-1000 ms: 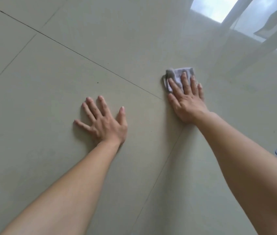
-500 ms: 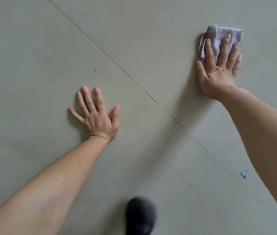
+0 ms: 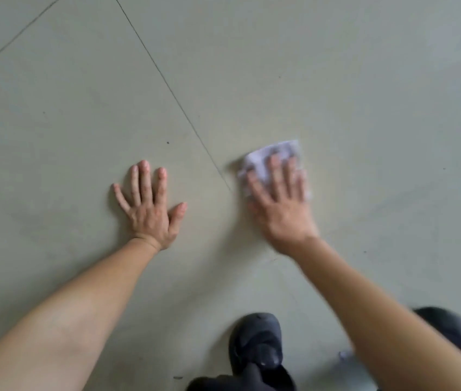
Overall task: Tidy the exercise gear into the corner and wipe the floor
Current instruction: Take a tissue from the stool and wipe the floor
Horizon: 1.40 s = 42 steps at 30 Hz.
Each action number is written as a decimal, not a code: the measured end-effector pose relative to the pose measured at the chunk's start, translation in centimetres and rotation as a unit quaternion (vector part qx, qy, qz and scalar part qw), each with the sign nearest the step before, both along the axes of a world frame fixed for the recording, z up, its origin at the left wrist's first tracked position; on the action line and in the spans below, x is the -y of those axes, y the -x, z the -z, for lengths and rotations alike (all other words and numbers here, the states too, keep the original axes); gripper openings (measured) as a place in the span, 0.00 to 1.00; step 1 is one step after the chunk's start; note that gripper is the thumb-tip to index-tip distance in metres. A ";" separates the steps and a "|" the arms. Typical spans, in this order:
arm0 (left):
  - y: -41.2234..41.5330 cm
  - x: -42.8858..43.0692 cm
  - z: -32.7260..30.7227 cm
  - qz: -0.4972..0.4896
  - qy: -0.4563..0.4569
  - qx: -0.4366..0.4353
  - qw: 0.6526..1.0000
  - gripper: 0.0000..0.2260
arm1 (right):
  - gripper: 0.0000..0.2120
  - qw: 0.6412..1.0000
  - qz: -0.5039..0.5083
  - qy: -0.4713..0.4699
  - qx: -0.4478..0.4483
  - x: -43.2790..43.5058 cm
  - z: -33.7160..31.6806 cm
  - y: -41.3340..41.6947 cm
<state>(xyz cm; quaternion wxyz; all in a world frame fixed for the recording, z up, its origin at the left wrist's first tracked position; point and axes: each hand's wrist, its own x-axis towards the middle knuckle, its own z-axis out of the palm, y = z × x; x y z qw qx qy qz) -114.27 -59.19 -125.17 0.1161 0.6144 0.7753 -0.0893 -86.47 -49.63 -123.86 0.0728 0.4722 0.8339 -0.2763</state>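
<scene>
My right hand [image 3: 282, 204] lies flat on a small folded grey-white cloth [image 3: 260, 159] and presses it onto the pale tiled floor [image 3: 364, 108]. The hand and cloth are blurred by motion. Only the cloth's far and left parts show past my fingers. My left hand [image 3: 150, 207] rests palm-down on the floor to the left, fingers spread, holding nothing. A dark grout line [image 3: 172, 94] runs diagonally between the two hands. No exercise gear is in view.
Two black shoes stand at the bottom of the view, one [image 3: 257, 345] in the middle and one [image 3: 449, 331] partly hidden behind my right forearm. Small dark specks [image 3: 167, 142] dot the tile.
My right hand has dragged the cloth back toward me and to the left, close to the grout line. The view has tilted down, so both shoes now show. My left hand stays planted.
</scene>
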 end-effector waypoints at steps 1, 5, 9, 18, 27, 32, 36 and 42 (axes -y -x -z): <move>0.0 -0.1 0.0 0.000 0.002 -0.004 1.000 0.36 | 0.29 0.998 -0.057 -0.017 -0.025 0.5 0.2 1.8; 0.2 0.2 0.3 -0.015 -0.019 -0.008 1.000 0.35 | 0.25 0.976 -0.186 -0.068 -0.095 -1.9 1.8 5.0; -0.4 0.2 0.2 -0.020 -0.028 -0.015 0.999 0.34 | 0.23 0.937 -0.301 -0.110 -0.139 -8.5 3.1 4.9; -0.7 0.5 0.1 -0.049 -0.055 -0.023 0.997 0.33 | 0.27 0.992 -0.005 -0.122 -0.030 -20.1 2.4 0.8; -3.5 -10.2 -1.0 -0.214 -0.110 0.003 0.971 0.21 | 0.23 0.915 -0.365 -0.108 -0.132 -4.0 2.8 -1.7; -1.9 -14.9 -0.2 -0.281 -0.090 0.037 0.955 0.26 | 0.24 0.976 -0.140 -0.158 -0.048 -18.2 2.5 -3.2; 1.8 -17.2 0.1 -0.331 -0.071 0.058 0.939 0.27 | 0.27 0.995 0.024 -0.091 0.042 -22.9 0.7 -2.0; 3.3 -17.2 2.2 -0.317 -0.126 -0.001 0.940 0.25 | 0.25 0.979 -0.156 -0.127 -0.041 -17.7 2.3 9.3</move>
